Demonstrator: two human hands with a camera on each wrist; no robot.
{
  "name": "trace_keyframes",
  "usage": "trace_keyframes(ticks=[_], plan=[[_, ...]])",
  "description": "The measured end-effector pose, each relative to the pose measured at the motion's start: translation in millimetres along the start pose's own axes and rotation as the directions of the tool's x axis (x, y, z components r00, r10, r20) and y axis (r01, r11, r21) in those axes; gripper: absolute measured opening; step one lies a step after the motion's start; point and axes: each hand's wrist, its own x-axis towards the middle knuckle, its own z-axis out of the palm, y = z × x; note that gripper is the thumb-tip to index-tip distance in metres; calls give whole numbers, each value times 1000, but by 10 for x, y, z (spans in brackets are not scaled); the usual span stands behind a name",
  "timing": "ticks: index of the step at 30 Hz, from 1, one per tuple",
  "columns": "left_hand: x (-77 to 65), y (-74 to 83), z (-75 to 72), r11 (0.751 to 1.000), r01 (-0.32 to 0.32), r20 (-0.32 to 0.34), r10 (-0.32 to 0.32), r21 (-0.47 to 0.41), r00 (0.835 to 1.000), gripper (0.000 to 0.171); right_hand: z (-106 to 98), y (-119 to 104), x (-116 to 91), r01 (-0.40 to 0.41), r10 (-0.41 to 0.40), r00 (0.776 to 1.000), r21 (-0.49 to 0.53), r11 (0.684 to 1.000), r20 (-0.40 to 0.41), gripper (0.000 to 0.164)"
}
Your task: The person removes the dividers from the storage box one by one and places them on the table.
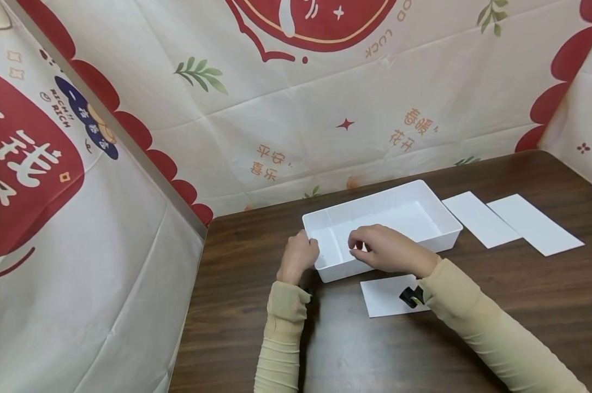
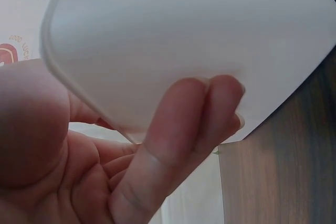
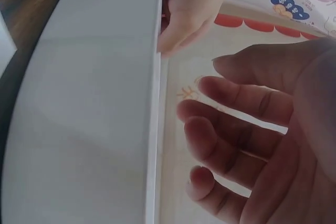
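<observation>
A shallow white plastic box (image 1: 389, 259) stands on the table, its long side running left to right. My left hand (image 1: 298, 256) grips the rim at its left end. In the left wrist view, the fingers (image 2: 178, 114) press on the outside of the white wall (image 2: 173, 30), while the thumb lies toward the rim. My right hand (image 1: 386, 248) hovers over the front side of the box. Seen from the right wrist, its fingers (image 3: 226, 140) are loosely bent with nothing between them, apart from the box wall (image 3: 89, 103). The box's floor is partly hidden behind this hand.
In front of the box lies a white card (image 1: 382, 297), partly covered by the right wrist and a black clip (image 1: 411, 296). Two more white cards (image 1: 483, 218) lie right of the box, edges meeting. Printed cloth (image 1: 296, 109) hangs behind the brown table (image 1: 237, 305) and along its left.
</observation>
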Motion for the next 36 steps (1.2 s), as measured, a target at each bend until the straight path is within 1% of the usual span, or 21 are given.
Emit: trace_keyframes(ticks=[5, 9, 13, 18, 22, 26, 30, 36], plan=[[-6, -18, -8, 1000, 5, -6, -5, 15, 1000, 34, 75, -14, 158, -3, 3, 1000, -5, 1000, 2, 4], [8, -14, -20, 1000, -15, -30, 16, 27, 999, 32, 123, -10, 262, -26, 26, 1000, -18, 1000, 4, 4], [17, -11, -17, 999, -3, -40, 5, 35, 999, 31, 171, 10, 333, -50, 51, 999, -37, 998, 18, 4], [32, -5, 5, 999, 2, -22, -1, 38, 1000, 32, 199, 10, 361, -104, 108, 992, -51, 993, 63, 9], [45, 4, 8, 998, -7, -41, 10, 65, 999, 31, 211, -4, 376, -123, 127, 987, -41, 992, 98, 12], [51, 18, 9, 998, -10, -43, 13, 69, 999, 31, 231, -26, 375, -136, 140, 982, -38, 990, 127, 14], [59, 31, 0, 998, -19, -50, 22, 65, 999, 31, 258, -41, 392, -142, 147, 982, -47, 989, 122, 13], [51, 28, -2, 997, -9, -49, 13, 77, 999, 33, 329, -35, 415, -160, 166, 983, -67, 985, 81, 7]])
